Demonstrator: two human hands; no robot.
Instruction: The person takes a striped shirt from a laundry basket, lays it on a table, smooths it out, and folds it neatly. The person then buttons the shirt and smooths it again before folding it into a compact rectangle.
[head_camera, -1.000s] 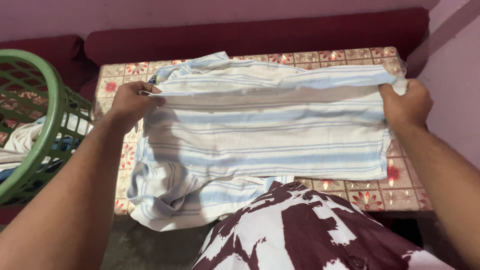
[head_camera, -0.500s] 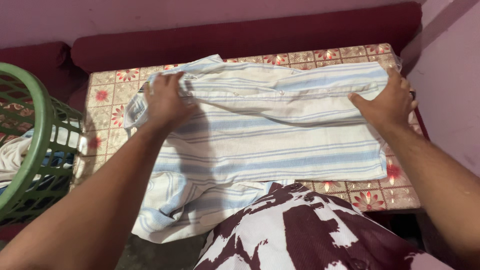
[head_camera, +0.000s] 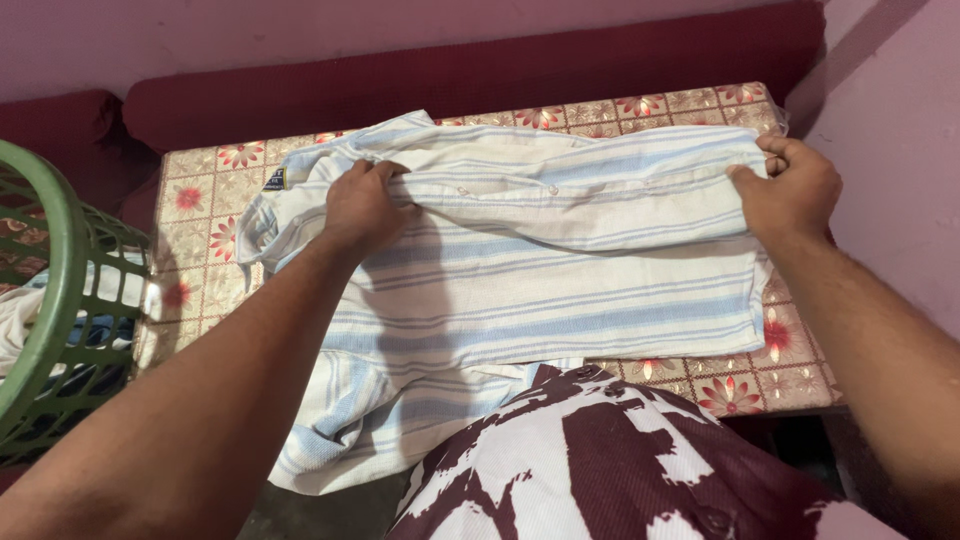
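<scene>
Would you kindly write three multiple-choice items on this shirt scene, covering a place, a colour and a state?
1. Where does the basket stand?
A. left of the table
B. on the table
C. right of the table

2. What colour are the stripes on the shirt?
A. red
B. light blue
C. black

3. What is the right hand doing?
A. resting flat on the table
B. hanging free
C. gripping the shirt's edge

Answers: 1 A, its green rim shows at the left edge. 2 B, pale blue bands cross the whitish cloth. 3 C, fingers curl around the fabric, as the left hand does.
</scene>
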